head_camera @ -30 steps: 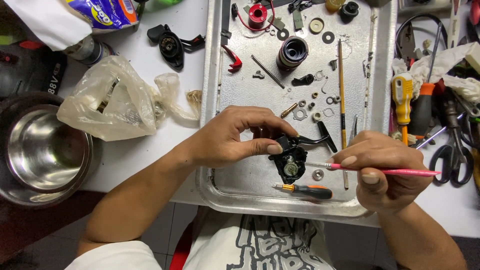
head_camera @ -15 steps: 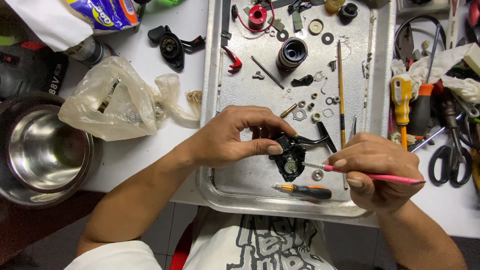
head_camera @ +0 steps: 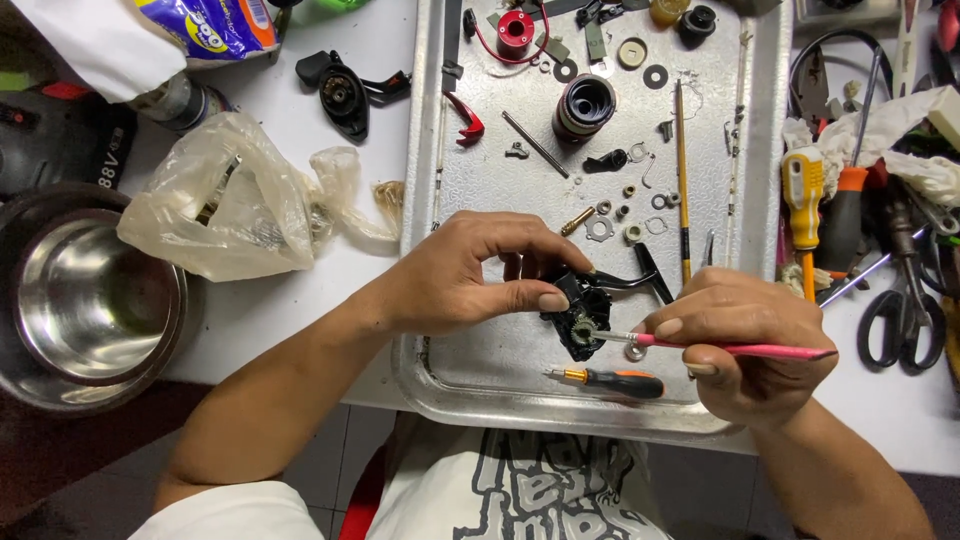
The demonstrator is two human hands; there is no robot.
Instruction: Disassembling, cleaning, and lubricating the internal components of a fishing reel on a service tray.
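Holding: left hand (head_camera: pixel 470 275) pinches black reel body (head_camera: pixel 580 310) above tray (head_camera: pixel 450 390).
Right hand (head_camera: pixel 745 345): clamped on pink brush (head_camera: pixel 735 348), tip at the gear.
Room: bare tray left of body.
Obstacles: screwdriver (head_camera: pixel 605 379) just below; washers (head_camera: pixel 615 225) beyond.
Tray edge: near rim close below.

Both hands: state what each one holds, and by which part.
Left hand pinches the black reel body by its left edge. Right hand grips the pink brush mid-handle.

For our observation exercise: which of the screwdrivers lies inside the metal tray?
The small orange-and-black screwdriver, lying below the hands; the yellow-handled screwdriver lies outside the metal tray, on its right.
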